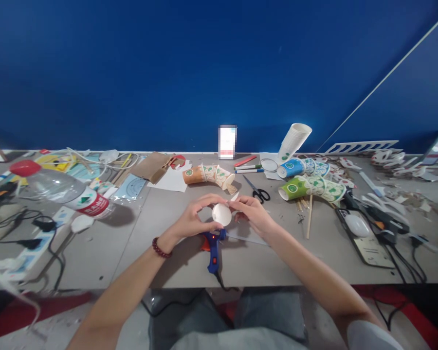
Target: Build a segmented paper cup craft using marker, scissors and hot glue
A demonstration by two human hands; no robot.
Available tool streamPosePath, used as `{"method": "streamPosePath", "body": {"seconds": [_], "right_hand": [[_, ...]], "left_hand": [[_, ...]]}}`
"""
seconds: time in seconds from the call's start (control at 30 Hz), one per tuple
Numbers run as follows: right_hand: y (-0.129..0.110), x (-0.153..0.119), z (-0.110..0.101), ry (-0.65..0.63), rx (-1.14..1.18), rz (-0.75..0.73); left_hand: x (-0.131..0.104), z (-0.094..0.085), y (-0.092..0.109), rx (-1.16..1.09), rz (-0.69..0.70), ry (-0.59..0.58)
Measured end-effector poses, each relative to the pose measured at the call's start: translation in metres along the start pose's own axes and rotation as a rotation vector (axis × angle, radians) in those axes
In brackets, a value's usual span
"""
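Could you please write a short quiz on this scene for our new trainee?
1. True or false: the right hand is gripping the blue glue gun.
2. Multiple choice: which joined paper cups lie to the left of the black-handled scissors? A) the green ones; B) the orange ones; C) the blue ones.
3. Fill in the missing word: the ____ hand, with a beaded bracelet at its wrist, holds the round white piece.

Key:
1. False: it rests on the table, while that hand pinches a small white piece.
2. B.
3. left.
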State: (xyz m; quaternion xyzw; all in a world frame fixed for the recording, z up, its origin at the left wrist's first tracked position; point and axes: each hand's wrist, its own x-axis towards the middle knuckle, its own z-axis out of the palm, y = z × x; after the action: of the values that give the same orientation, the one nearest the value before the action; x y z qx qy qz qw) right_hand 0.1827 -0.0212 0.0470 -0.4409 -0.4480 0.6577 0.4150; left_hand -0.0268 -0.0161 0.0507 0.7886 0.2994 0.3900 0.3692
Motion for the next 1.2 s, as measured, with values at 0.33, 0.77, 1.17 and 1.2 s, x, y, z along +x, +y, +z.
{"method": "streamPosePath", "body": {"seconds": [0.33, 0.77, 1.17, 1.2], "right_hand": [[-0.001, 0.006, -0.008, -0.064, -0.040, 0.019], [-0.011, 0.005, -0.068, 0.267, -1.411, -0.172], [0.002, 0.015, -0.091, 0.430, -1.530, -0.069], [0.002, 0.016, -0.094, 0.423, -1.521, -0.068]], "left_hand": [[-0.003, 0.003, -0.016, -0.217, -0.155, 0.080], [0.006, 0.004, -0.023, -0.493, -0.265, 0.227], [0.005, 0.000, -0.026, -0.567, -0.228, 0.296], [0.006, 0.000, -0.026, -0.566, -0.224, 0.296]]}}
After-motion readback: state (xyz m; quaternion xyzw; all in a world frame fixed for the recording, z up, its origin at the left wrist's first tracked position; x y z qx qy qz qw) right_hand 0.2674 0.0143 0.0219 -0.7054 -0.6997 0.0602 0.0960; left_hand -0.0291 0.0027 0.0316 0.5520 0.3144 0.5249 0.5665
